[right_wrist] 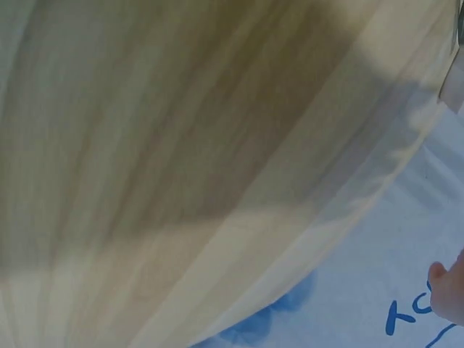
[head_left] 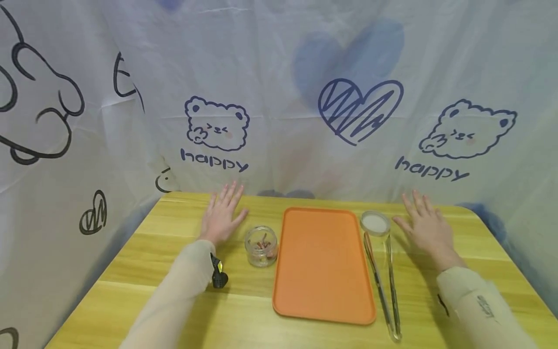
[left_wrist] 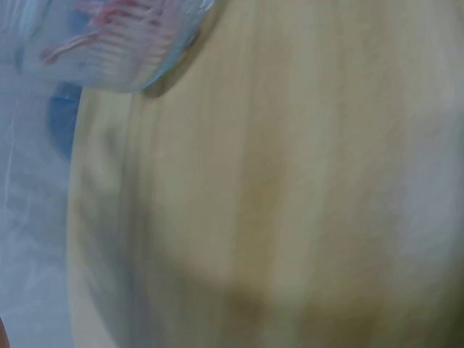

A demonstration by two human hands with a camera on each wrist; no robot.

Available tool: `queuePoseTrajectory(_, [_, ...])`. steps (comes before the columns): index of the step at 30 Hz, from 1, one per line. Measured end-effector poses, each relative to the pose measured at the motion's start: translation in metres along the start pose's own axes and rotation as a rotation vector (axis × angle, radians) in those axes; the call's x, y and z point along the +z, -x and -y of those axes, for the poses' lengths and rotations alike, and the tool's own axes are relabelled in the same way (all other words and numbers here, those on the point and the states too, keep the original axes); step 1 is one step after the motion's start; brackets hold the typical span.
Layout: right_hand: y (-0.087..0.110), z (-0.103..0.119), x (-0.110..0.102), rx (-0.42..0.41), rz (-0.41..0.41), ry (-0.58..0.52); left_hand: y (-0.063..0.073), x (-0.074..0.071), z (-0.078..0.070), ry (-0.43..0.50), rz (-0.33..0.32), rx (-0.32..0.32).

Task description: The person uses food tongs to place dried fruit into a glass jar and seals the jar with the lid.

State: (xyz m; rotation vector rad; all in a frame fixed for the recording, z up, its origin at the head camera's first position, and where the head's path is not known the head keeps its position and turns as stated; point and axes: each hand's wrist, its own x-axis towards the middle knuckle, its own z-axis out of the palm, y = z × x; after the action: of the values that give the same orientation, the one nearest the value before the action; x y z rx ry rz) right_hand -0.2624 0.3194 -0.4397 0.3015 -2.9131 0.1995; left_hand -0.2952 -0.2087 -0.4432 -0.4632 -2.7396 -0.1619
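My left hand (head_left: 221, 215) is stretched out with straight, spread fingers near the table's far left, holding nothing. Just right of it stands a clear glass jar (head_left: 260, 247) without a lid, with small reddish pieces inside; part of this jar (left_wrist: 109, 51) shows in the left wrist view. My right hand (head_left: 427, 225) also has its fingers straight and spread, with nothing in it. Left of that hand lie a round lid (head_left: 375, 223) and long metal tongs (head_left: 383, 291). Between the jar and the tongs is a flat orange tray (head_left: 323, 266).
All of these are on a wood-grain table (head_left: 144, 271). A pale cloth (head_left: 279, 72) with printed bears and hearts hangs behind the far edge and along the sides. A black wrist device (head_left: 219, 272) sits at the left cuff.
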Motion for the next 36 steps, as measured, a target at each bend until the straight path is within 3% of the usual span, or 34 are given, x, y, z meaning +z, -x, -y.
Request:
queuePoseTrajectory(3, [-0.002,0.001,0.005,-0.01,0.041,-0.019,0.006,0.006,-0.002,0.197,-0.017,-0.01])
queuePoseTrajectory(8, [-0.008,0.011,0.009,-0.02,0.145,-0.124,0.031,0.014,-0.005,0.653,-0.076,-0.075])
queuePoseTrajectory(12, [-0.017,0.02,0.011,-0.031,0.198,-0.236,0.055,0.017,-0.008,0.851,-0.13,-0.047])
queuePoseTrajectory(15, [-0.024,0.025,0.013,-0.013,0.241,-0.329,0.066,0.017,-0.014,0.904,-0.114,0.03])
queuePoseTrajectory(18, [-0.028,0.029,0.014,0.02,0.272,-0.4,0.07,0.014,-0.023,0.919,-0.044,0.066])
queuePoseTrajectory(24, [-0.031,0.036,0.016,0.042,0.263,-0.482,0.072,-0.004,-0.047,0.928,0.087,0.003])
queuePoseTrajectory(27, [-0.033,0.038,0.017,0.042,0.244,-0.501,0.072,0.004,-0.049,0.917,0.1,-0.021])
queuePoseTrajectory(31, [-0.036,0.038,0.021,0.018,0.173,-0.458,0.069,0.021,-0.044,0.938,0.097,-0.047])
queuePoseTrajectory(36, [-0.044,0.05,0.017,-0.064,-0.021,-0.378,0.071,0.027,-0.044,1.043,0.074,-0.06])
